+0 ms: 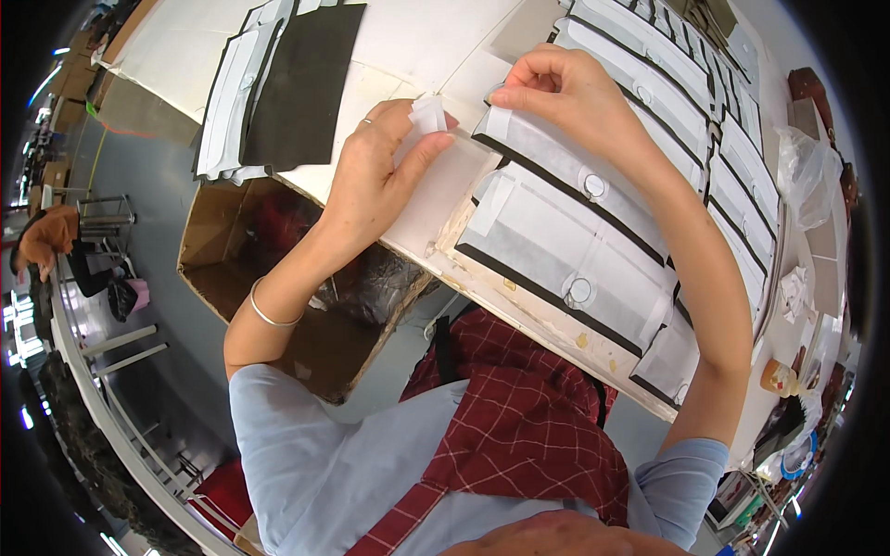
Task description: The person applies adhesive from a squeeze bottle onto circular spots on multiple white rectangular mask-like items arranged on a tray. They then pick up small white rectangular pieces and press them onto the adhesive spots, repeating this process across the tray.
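My left hand (373, 176) is closed, with a small wad of white strips (428, 117) pinched between its thumb and fingers above the table. My right hand (577, 100) is closed too, its thumb and forefinger at the left end of a black-edged white panel (556, 153). A short white strip (499, 121) lies on that end, just under the fingertips. Nearer to me is a similar white panel (533, 236) with a strip at its left end and a round ring mark (579, 291).
More such panels (667, 102) lie in overlapping rows at the right. A stack of black and white panels (301, 88) is at the far left. Below the table's edge stands an open cardboard box (209, 232) with clear plastic inside. Another person (56, 236) is at far left.
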The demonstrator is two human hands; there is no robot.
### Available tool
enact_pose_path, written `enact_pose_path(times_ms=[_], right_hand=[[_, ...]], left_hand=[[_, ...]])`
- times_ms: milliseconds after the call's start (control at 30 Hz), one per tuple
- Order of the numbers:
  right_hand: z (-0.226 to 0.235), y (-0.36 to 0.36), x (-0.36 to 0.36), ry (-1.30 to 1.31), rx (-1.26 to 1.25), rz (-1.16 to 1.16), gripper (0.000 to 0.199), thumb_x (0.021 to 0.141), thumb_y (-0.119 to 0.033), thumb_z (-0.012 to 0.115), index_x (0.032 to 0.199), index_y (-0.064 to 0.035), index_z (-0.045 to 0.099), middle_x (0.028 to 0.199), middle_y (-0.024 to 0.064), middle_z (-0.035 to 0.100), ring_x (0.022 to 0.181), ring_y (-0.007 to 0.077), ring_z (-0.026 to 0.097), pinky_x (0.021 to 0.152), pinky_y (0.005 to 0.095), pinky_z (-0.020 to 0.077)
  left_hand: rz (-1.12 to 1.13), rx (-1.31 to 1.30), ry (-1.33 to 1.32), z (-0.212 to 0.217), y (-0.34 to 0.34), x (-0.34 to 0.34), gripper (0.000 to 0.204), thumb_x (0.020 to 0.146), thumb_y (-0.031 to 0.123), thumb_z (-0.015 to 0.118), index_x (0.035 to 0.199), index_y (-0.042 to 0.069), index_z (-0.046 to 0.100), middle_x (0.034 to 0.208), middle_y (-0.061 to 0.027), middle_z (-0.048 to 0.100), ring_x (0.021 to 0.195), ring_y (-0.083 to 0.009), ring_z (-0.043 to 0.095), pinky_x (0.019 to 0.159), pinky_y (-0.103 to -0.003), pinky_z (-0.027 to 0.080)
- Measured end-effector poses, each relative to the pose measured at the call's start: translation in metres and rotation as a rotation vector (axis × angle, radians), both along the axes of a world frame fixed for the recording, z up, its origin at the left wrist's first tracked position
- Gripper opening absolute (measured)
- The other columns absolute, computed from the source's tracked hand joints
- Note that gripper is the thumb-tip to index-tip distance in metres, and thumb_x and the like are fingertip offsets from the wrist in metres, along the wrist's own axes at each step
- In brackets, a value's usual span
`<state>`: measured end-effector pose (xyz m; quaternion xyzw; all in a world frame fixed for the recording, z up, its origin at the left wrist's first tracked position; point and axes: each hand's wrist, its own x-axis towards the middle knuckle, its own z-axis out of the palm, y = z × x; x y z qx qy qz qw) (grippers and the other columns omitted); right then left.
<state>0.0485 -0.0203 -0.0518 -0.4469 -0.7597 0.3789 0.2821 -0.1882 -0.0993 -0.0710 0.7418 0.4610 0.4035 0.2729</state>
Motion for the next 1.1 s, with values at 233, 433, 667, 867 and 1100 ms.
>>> enact_pose_path(times_ms=[233,433,667,867,1100], right_hand=[[0.003,0.000,-0.002,-0.093,-0.006,-0.057,0.029,0.084,-0.026,0.079,0.078,0.0003,0.068,0.081,0.0078,0.065,0.074,0.0162,0.059,0.071,0.0318,0.0487],[-0.008,-0.004,-0.002,-0.127,0.147,-0.077,0.027,0.085,-0.024,0.080,0.079,-0.0019,0.066,0.082,0.0011,0.057,0.069,0.0113,0.048,0.064,0.0284,0.0429],[-0.006,-0.006,0.001,-0.141,0.236,-0.153,0.028,0.084,-0.026,0.081,0.096,-0.0049,0.067,0.084,-0.0034,0.054,0.064,0.0056,0.042,0.059,0.0235,0.0395],[0.006,-0.008,0.007,-0.180,0.043,-0.159,0.028,0.084,-0.026,0.082,0.098,-0.0062,0.069,0.085,-0.0037,0.054,0.060,0.0026,0.042,0.056,0.0216,0.0381],[0.005,-0.015,0.009,-0.213,0.344,-0.048,0.014,0.089,-0.012,0.068,0.101,-0.0074,0.072,0.091,0.0047,0.065,0.075,0.0230,0.064,0.069,0.0355,0.0515]], left_hand=[[-0.235,0.243,0.270,0.000,0.012,0.002,0.021,0.092,0.004,0.062,0.113,0.003,0.064,0.131,-0.0064,0.067,0.140,-0.0349,0.045,0.102,-0.045,0.039],[-0.259,0.335,0.494,0.004,0.011,0.006,0.019,0.081,-0.002,0.061,0.099,0.005,0.060,0.134,-0.0035,0.067,0.145,-0.0325,0.042,0.106,-0.047,0.033],[-0.153,0.290,0.467,0.006,0.009,0.006,0.015,0.084,-0.003,0.062,0.097,0.004,0.060,0.129,-0.0059,0.068,0.143,-0.0336,0.044,0.105,-0.046,0.036],[-0.074,0.066,0.037,-0.001,0.014,0.004,0.015,0.097,0.005,0.059,0.110,0.000,0.060,0.101,-0.0127,0.072,0.108,-0.0302,0.063,0.088,-0.039,0.049],[-0.086,-0.463,-0.211,0.007,0.019,0.008,0.034,0.107,0.029,0.051,0.119,-0.002,0.060,0.115,-0.0097,0.072,0.097,-0.0138,0.058,0.085,-0.030,0.048]])
